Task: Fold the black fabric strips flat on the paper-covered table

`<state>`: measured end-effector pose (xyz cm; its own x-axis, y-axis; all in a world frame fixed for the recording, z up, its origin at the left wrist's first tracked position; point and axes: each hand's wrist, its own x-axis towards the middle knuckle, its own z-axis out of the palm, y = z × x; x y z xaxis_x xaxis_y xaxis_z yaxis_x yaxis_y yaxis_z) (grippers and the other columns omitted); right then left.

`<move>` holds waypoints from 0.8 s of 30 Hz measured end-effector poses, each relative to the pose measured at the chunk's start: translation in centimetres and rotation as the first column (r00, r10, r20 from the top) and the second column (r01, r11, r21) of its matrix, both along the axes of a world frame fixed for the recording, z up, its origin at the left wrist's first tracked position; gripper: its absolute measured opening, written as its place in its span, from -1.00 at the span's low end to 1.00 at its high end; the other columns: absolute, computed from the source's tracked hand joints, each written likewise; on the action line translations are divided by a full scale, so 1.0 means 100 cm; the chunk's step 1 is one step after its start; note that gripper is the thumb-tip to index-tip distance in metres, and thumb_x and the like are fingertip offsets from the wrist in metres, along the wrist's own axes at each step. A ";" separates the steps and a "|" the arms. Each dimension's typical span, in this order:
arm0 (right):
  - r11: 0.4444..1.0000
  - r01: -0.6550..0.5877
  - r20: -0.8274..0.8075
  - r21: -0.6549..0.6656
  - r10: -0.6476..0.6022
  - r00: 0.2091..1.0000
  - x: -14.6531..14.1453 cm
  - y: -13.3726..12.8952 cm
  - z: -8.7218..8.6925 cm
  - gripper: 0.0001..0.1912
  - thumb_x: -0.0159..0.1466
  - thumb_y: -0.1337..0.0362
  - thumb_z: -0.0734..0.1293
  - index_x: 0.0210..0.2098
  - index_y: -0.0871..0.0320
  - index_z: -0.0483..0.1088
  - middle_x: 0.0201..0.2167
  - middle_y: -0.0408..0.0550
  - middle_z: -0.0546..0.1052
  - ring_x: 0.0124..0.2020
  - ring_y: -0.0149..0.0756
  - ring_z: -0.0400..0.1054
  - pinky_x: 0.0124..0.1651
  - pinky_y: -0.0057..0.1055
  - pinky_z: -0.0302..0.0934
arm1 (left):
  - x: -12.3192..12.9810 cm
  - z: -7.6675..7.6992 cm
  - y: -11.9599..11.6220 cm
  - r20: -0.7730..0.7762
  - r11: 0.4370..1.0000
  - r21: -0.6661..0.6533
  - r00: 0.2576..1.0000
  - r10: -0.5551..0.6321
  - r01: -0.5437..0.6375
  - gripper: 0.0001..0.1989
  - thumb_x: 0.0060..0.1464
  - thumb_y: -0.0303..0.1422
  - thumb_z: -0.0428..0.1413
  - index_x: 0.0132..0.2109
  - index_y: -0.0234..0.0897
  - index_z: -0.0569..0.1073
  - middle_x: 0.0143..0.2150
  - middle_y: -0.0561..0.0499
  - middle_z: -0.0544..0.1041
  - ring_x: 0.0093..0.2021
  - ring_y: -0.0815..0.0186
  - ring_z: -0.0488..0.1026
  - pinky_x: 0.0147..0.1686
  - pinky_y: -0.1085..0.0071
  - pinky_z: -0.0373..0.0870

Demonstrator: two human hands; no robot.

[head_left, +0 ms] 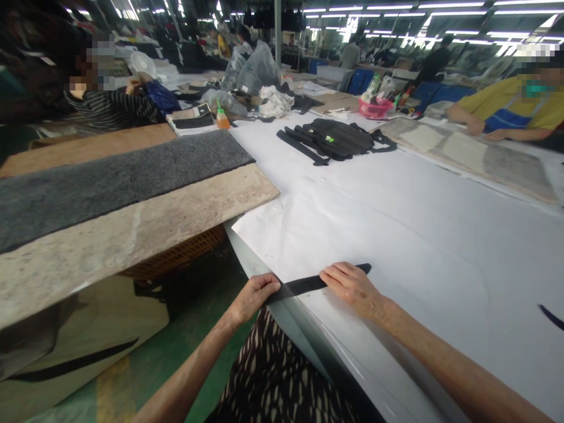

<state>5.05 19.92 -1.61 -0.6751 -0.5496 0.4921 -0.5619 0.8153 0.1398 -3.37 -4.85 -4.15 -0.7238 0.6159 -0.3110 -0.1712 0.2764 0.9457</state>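
Note:
A narrow black fabric strip (pixel 305 285) lies across the near edge of the white-covered table, its left end sticking out past the edge. My left hand (pixel 258 294) pinches that left end between thumb and fingers. Farther along, my right hand (pixel 350 288) is closed over the strip and rests on the table, its fingers together and curved. The strip's tip shows beyond the right hand, while the part under the palm is hidden.
Black fabric pieces (pixel 339 138) are piled on the white table (pixel 418 235). On the left is a board (pixel 211 200) with grey fabric (pixel 132 176). Beyond stand a glue bottle (pixel 222 117) and a pink basket (pixel 374 107). Co-workers sit left and right.

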 end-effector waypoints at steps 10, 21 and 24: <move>0.997 -0.009 0.055 0.071 0.005 0.998 -0.009 -0.031 -0.001 -0.82 0.28 0.52 0.15 -0.36 0.25 0.34 -0.46 -0.08 0.34 -0.40 -0.32 0.18 -0.32 -0.36 0.12 | -0.008 -0.022 -0.027 -0.037 0.994 -0.105 0.999 0.031 -0.035 -0.62 -0.11 -0.04 0.12 -0.51 -0.32 0.40 -0.57 0.06 0.23 -0.50 0.37 0.10 -0.49 0.46 0.04; 0.999 -0.008 0.027 0.037 0.007 1.000 0.001 -0.007 0.001 -0.82 0.30 0.53 0.15 -0.29 0.30 0.37 -0.44 -0.06 0.37 -0.37 -0.34 0.18 -0.29 -0.38 0.13 | -0.007 -0.020 -0.043 -0.054 0.990 -0.142 0.998 0.015 -0.022 -0.62 -0.06 -0.05 0.09 -0.50 -0.32 0.38 -0.57 0.07 0.24 -0.51 0.39 0.11 -0.52 0.48 0.06; 0.999 0.007 0.029 0.033 -0.008 1.000 0.001 -0.009 0.000 -0.81 0.29 0.54 0.15 -0.32 0.28 0.37 -0.46 -0.07 0.35 -0.38 -0.34 0.17 -0.30 -0.38 0.11 | -0.010 -0.027 -0.041 -0.079 0.988 -0.151 0.997 0.020 -0.032 -0.62 -0.06 -0.05 0.08 -0.50 -0.32 0.39 -0.58 0.07 0.23 -0.52 0.38 0.11 -0.52 0.48 0.06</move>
